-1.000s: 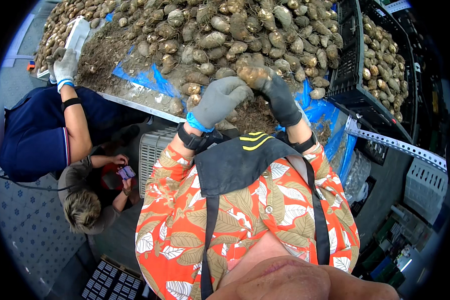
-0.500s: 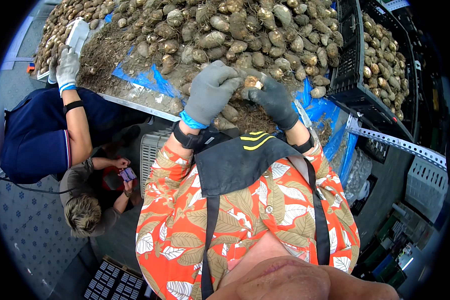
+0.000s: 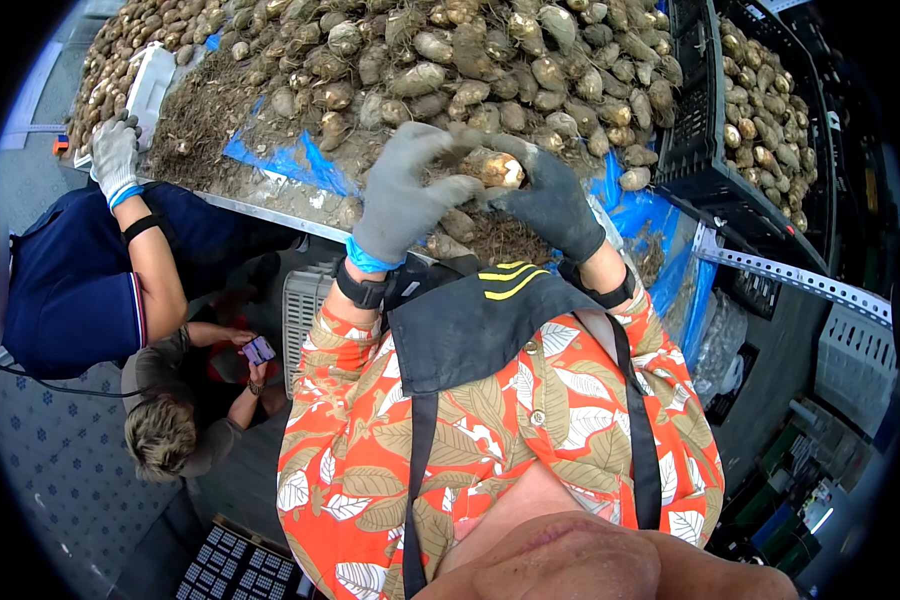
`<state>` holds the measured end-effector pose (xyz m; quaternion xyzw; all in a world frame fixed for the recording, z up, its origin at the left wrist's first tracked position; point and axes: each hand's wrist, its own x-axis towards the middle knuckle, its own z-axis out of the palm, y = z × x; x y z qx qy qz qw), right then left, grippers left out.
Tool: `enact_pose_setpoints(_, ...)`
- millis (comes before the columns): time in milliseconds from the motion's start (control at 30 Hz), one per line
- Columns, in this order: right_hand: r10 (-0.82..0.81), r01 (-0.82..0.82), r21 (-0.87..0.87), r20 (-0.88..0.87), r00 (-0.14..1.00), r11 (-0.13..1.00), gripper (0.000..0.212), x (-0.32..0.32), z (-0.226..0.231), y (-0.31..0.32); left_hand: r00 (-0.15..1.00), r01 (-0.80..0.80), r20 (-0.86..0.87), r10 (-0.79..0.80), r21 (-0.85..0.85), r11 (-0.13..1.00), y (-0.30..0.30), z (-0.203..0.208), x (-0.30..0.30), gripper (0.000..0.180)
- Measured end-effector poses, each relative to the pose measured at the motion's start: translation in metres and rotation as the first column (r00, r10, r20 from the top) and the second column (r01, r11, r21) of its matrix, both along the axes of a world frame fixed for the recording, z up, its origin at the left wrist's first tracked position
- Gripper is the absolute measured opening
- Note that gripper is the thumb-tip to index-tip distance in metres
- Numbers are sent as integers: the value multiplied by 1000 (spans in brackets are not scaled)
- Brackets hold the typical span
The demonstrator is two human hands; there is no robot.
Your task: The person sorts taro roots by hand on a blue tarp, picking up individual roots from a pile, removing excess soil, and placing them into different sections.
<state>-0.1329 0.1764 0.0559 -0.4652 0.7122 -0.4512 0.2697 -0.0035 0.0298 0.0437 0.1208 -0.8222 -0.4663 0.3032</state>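
Both of my hands are gloved and meet over the near edge of a heap of taro corms (image 3: 440, 80). My right hand (image 3: 557, 205), in a dark glove, grips a taro corm (image 3: 500, 168) with a pale cut end between thumb and fingers. Beside the corm's left end, my left hand (image 3: 398, 200) in a grey glove has thumb and fingers spread apart in a curve. Whether its fingertips touch the corm is hard to tell. Loose brown roots and soil (image 3: 502, 240) lie under the hands.
At the right, a black crate (image 3: 692, 130) holds more corms, near a perforated metal bar (image 3: 790, 276). Blue plastic sheeting (image 3: 635, 215) covers part of the table. To the left, a co-worker's gloved hand (image 3: 117, 165) is by a white container (image 3: 150, 85); another person holds a phone (image 3: 258, 350).
My left hand has spread its fingers and drawn slightly left. The corm in my right hand now shows more fully. The co-worker's gloved hand has moved down and left.
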Motion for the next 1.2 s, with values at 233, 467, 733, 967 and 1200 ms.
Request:
enact_pose_setpoints(233, -36, 42, 199, -36, 999, 979, 64, 9, 3, 2, 1000, 29, 1, -29, -161, 987, 9, -9, 0, 20)
enact_pose_setpoints(467, 52, -56, -24, -157, 986, 998, 60, 9, -1, 5, 986, -128, 138, 93, 279, 952, -19, -26, -1, 18)
enact_pose_setpoints(733, -41, 22, -73, -269, 962, 997, 59, 11, 6, 7, 975, 110, 149, -164, 317, 942, 4, -15, 9, 46)
enact_pose_setpoints(967, -130, 162, -48, 398, 908, 986, 74, 12, -31, 9, 987, 29, 108, -118, 606, 795, 21, -2, 2, 38)
enact_pose_setpoints(1200, -122, 141, -36, 331, 936, 989, 74, 13, -28, 7, 996, 90, -61, -71, 394, 915, 12, -25, 3, 32)
